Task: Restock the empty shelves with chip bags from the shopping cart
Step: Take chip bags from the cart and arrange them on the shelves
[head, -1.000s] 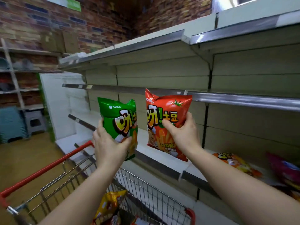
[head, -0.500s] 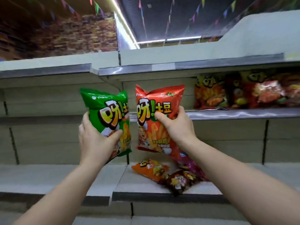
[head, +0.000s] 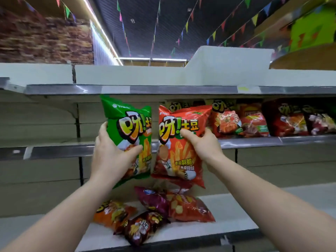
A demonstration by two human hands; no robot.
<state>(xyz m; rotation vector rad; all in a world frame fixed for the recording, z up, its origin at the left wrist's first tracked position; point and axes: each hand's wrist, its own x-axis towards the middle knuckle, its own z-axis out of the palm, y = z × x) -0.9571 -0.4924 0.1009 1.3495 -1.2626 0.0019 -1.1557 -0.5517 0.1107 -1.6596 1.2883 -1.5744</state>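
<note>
Head view: the only camera I have; it looks up at the shelving from below, and the upper left of the frame is blurred
Left hand: my left hand (head: 113, 155) grasps the green chip bag (head: 130, 135) at centre frame; the thumb lies across the bag's front, the fingers wrap behind its left edge
Right hand: my right hand (head: 201, 145) grasps the red chip bag (head: 179, 146) just right of centre; the thumb presses on the printed front, the fingers curl round the right edge
Bags held: both upright, side by side, inner edges almost touching; I cannot tell whether they meet; they hang in front of the middle shelf (head: 272, 140)
Middle shelf: its right half carries a row of standing chip bags (head: 254, 119), red and dark packs, packed close; the left half shows only back panels
Top shelf: the metal edge of the top shelf (head: 163, 89) runs across the frame just above the green bag's top
Lower shelf: at bottom centre the lower shelf (head: 227, 226) holds a loose pile of bags (head: 154, 213), orange, purple, dark and red, lying flat and overlapping
Upper frame: dark ceiling with strings of coloured pennants (head: 214, 34)
</note>
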